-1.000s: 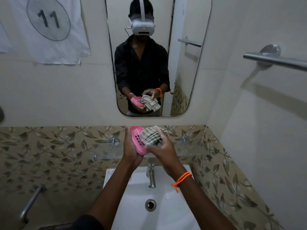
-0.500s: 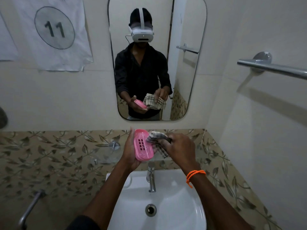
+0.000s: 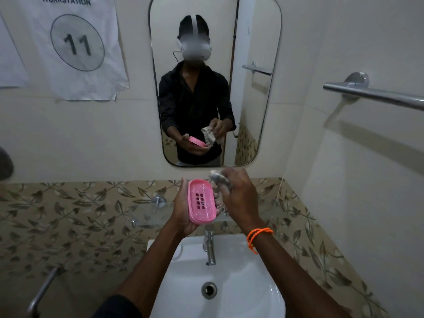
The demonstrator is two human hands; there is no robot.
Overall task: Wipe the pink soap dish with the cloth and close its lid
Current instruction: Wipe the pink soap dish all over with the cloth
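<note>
Standing out in the lower centre of the frame was the white basin (image 3: 241, 292), with its chrome tap (image 3: 210, 246) rising at the back edge and the drain below it; above, a tall mirror (image 3: 257, 92) filled the upper centre, a towel rail (image 3: 376, 95) crossed the upper right, and a paper sign (image 3: 78, 44) numbered 11 hung at the upper left. Over the tap, in the middle of the frame, the left hand (image 3: 183, 212) cradled the pink soap dish (image 3: 201, 204) from beneath, fingers curled round its far long edge, the slotted inside face turned toward the camera and streaked with pale marks. Just to the right of the dish, the right hand (image 3: 238, 198) was clenched on the bunched checked cloth (image 3: 219, 180), which showed at the top of the fist, close by the dish's upper right rim; whether cloth and dish touched could not be told. No lid could be made out as a separate part. The step in hand looked to be the wiping itself, at a pause between strokes, since the streaks suggested the dish was not yet clean. The next move would call for bringing the cloth back across the slotted face and along the rim while the left hand kept the dish steady, and only then finding the lid and closing it.
</note>
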